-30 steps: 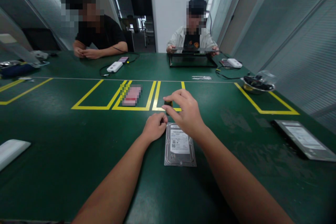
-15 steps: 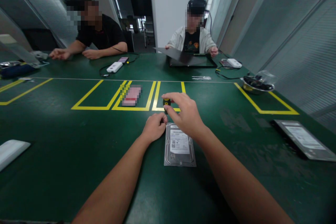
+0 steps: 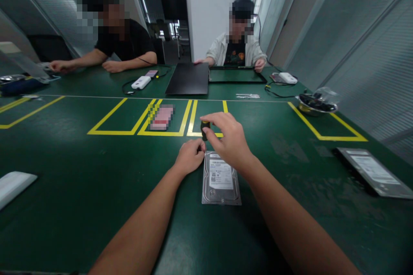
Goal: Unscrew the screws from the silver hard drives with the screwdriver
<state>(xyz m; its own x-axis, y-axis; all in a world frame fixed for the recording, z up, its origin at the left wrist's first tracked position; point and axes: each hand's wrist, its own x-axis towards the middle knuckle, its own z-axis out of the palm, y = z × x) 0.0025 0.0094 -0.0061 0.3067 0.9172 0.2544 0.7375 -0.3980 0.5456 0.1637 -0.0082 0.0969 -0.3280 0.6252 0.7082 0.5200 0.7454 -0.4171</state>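
Observation:
A silver hard drive (image 3: 221, 178) with a white label lies flat on the green table (image 3: 80, 189) in front of me. My left hand (image 3: 190, 157) is curled shut against the drive's far left corner; whether it holds anything I cannot see. My right hand (image 3: 229, 139) hovers over the drive's far end, pinching a small black tool handle with a yellow band (image 3: 204, 127) between thumb and fingers, held upright.
Yellow tape boxes (image 3: 138, 118) mark the table beyond my hands. A second drive or tray (image 3: 374, 171) lies at right, a metal bowl (image 3: 318, 104) farther back, a white object (image 3: 13, 184) at left. Two people sit across; one handles a black panel (image 3: 189, 78) and frame (image 3: 237, 75).
My right hand's fingers have drawn together round the small black handle and shifted slightly. The person opposite has lifted the black panel off the frame and laid it to its left.

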